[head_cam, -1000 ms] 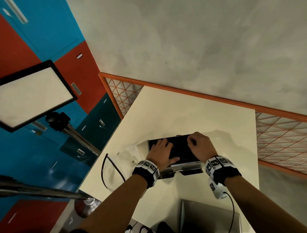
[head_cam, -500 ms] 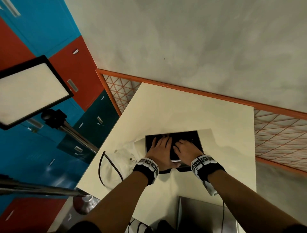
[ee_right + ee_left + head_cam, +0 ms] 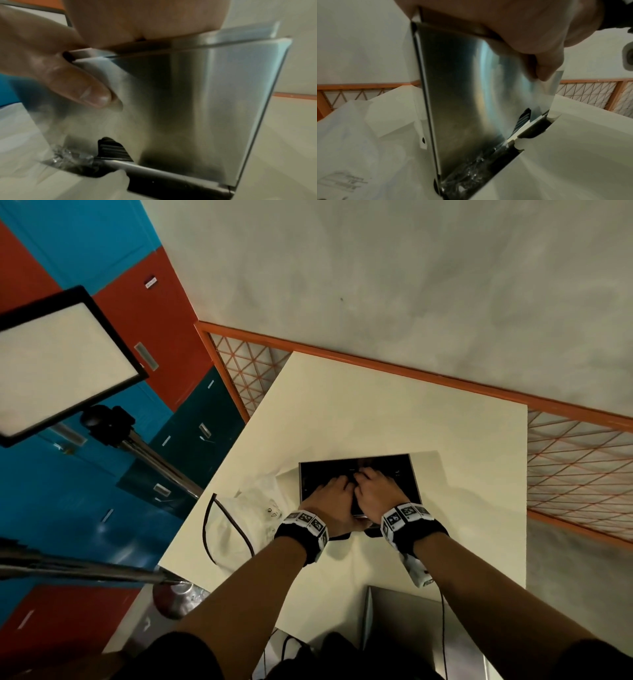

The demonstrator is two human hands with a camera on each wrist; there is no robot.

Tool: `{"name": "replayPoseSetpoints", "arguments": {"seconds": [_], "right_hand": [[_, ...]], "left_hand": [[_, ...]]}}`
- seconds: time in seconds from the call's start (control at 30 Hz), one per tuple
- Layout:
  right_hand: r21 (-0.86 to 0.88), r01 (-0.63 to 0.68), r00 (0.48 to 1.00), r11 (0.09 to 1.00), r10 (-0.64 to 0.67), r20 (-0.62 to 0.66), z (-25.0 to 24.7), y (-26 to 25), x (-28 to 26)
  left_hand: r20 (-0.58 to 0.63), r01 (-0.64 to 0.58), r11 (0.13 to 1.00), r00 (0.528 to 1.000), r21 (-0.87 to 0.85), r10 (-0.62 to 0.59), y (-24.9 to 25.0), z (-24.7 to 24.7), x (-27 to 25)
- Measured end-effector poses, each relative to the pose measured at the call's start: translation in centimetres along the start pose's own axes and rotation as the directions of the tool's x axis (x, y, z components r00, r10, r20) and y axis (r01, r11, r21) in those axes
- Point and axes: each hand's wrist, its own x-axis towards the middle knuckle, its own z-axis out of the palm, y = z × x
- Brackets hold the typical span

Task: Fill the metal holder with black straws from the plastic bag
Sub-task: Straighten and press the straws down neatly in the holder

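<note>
As seen from the head view: both hands are lowered side by side into the open top of the metal holder [image 3: 412, 474], which stands on the white table [image 3: 376, 412].
Left hand [image 3: 334, 501]: its fingers are laid inside the holder on the black straws [image 3: 322, 477], while its thumb [image 3: 544, 70] is pressed against the holder's steel front; whether a straw is gripped cannot be told.
Right hand [image 3: 375, 491]: it is placed just beside the left one, fingertips hidden among the straws, thumb [image 3: 89, 92] resting on the front panel; its grasp cannot be told.
Dispensing slot: black straws are seen through the cut-out at the holder's base in both wrist views.
Plastic bag [image 3: 246, 515]: it is left crumpled on the table, left of the holder.
Black cable [image 3: 226, 515]: it is looped over the bag.
</note>
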Motion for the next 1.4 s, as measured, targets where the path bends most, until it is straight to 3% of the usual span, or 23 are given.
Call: {"name": "replayPoseSetpoints", "arguments": {"seconds": [0.17, 0.37, 0.47, 0.8, 1.07, 1.4], "right_hand": [[-0.008, -0.017, 0.998, 1.0, 0.017, -0.064, 0.3, -0.5, -1.1], [0.012, -0.016, 0.991, 1.0, 0.018, -0.135, 1.3, -0.8, -3.0], [0.066, 0.04, 0.988, 0.997, -0.03, -0.151, 0.9, -0.8, -3.0], [0.092, -0.023, 0.998, 0.996, 0.018, 0.062, 0.1, -1.5, -0.9], [0.131, -0.116, 0.956, 0.985, 0.075, 0.284, -1.1, -1.4, 1.0], [0.041, -0.133, 0.942, 0.99, 0.114, 0.315, -1.6, -1.5, 1.6]], "left_hand": [[-0.177, -0.036, 0.993, 0.983, 0.114, 0.056, 0.4, 1.1, -1.2], [-0.041, 0.04, 0.992, 0.999, 0.117, -0.035, 1.2, 2.3, -2.4], [-0.048, 0.039, 0.992, 0.998, 0.12, -0.033, 1.3, 2.2, -2.5], [-0.042, 0.065, 0.998, 0.997, -0.004, -0.065, 1.7, 1.7, -2.7], [-0.065, 0.058, 0.996, 0.996, -0.07, -0.062, 1.5, 1.5, -2.5], [-0.071, 0.045, 0.999, 0.996, -0.018, -0.047, 1.5, 1.3, -2.3]]}}
